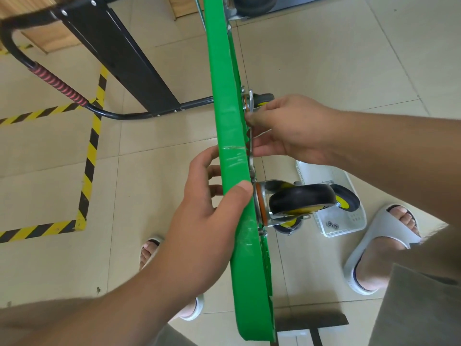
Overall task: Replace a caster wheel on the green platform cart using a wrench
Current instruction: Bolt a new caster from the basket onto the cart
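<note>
On the tiled floor I find the green cart (230, 136) tipped on edge, my left hand (199, 221) clamping its rim, my right hand (287, 128) closed on a wrench (251, 148) at the mounting plate, fastening apparently unfinished, while the white basket (349, 221) holds loose nuts (332, 224) and spare wheels (345, 201).

wrench (251, 148) mostly hidden behind cart (230, 136), far caster (254, 3) cropped

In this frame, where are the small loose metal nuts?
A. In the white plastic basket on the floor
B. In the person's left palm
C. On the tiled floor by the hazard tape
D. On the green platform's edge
A: two small metal nuts lie in the white plastic basket beside the spare black caster wheel.
</note>
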`<state>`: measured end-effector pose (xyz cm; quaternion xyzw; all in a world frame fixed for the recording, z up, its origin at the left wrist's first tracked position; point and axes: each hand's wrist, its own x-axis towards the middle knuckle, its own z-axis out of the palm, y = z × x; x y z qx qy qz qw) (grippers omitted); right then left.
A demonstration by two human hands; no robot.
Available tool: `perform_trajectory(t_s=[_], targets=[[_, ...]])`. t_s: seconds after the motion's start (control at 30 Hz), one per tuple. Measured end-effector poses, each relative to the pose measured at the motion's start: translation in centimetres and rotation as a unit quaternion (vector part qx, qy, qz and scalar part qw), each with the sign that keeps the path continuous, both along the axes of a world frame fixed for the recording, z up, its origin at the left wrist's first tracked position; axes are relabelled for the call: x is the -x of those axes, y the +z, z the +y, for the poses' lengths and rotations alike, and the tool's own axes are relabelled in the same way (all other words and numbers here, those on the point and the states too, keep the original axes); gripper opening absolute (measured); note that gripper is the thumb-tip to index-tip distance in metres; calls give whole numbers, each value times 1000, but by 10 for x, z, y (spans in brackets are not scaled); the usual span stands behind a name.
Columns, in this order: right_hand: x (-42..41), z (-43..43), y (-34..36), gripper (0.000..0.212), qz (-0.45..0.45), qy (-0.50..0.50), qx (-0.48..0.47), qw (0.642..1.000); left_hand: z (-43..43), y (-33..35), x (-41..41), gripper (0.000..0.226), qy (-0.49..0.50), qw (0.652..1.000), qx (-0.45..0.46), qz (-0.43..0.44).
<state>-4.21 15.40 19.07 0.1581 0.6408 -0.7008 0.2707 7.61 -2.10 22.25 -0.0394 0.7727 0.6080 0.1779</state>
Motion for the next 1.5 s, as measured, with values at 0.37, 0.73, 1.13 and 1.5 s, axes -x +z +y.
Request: perform_trajectory(t_s=[0.37,0.73,1.13,1.5], targets=[[1,-7,-12,24,-85,-14,7,996,0,-1,-1,48,-1,1000,-10,3],[4,-1,-9,20,-61,-18,-39,997,-3,-3,-1,48,-4,1000,-3,8],[-16,47,-15,16,193,-17,-288,938,-2,-3,-1,51,-7,1000,7,16],[-54,94,-72,8,230,183,-467,834,3,-4,-2,37,16,1000,-3,13]])
